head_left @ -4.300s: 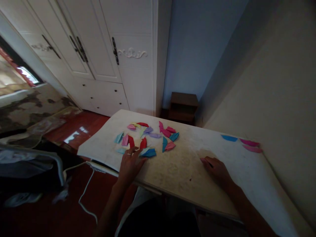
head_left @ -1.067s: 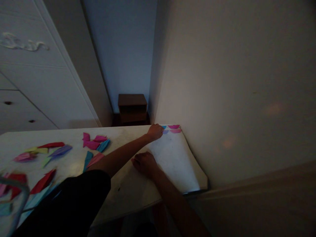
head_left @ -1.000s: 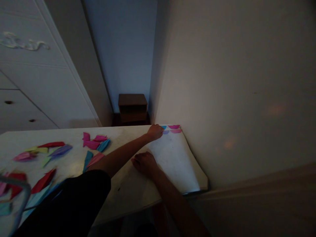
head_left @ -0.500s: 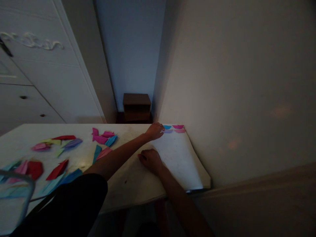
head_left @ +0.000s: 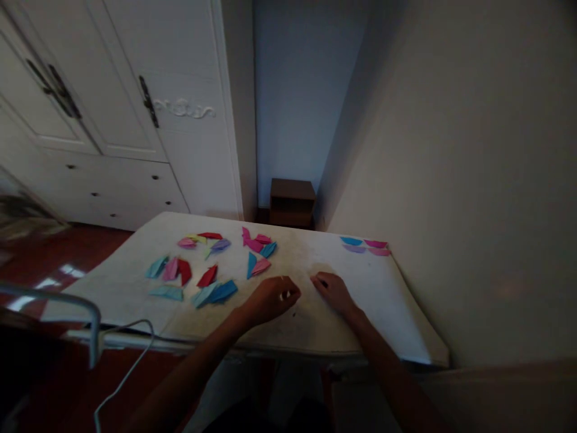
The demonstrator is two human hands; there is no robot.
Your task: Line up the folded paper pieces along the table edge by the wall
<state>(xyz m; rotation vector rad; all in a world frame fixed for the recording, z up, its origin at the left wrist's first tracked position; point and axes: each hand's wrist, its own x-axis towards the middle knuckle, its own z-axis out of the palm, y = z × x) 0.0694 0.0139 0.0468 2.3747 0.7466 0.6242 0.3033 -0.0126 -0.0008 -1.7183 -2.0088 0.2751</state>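
My left hand (head_left: pixel 273 297) hovers low over the white table, thumb and fingers curled to a ring with bare table showing through it and nothing held. Close by on its right, my right hand (head_left: pixel 334 291) is loosely closed at the table, with no object visible in it. Beyond the left hand lie a blue and pink folded paper pair (head_left: pixel 260 266) and a magenta folded paper cluster (head_left: pixel 253 243). At the far right corner, folded paper boats sit in two short rows: a blue boat (head_left: pixel 351 241), a magenta boat (head_left: pixel 375 244), a lilac boat (head_left: pixel 354 248) and a pink boat (head_left: pixel 379 252).
Several more folded papers, among them a red one (head_left: pixel 207 275) and a dark blue one (head_left: pixel 224 291), lie on the left half of the table (head_left: pixel 121 282). A pale metal tube (head_left: pixel 92 325) and a cable (head_left: pixel 128 373) stand at the left front. A wall borders the right side.
My left hand has left the boats at the far right corner and come back toward me, beside my right hand. The camera view has turned left, showing more wardrobe and floor.
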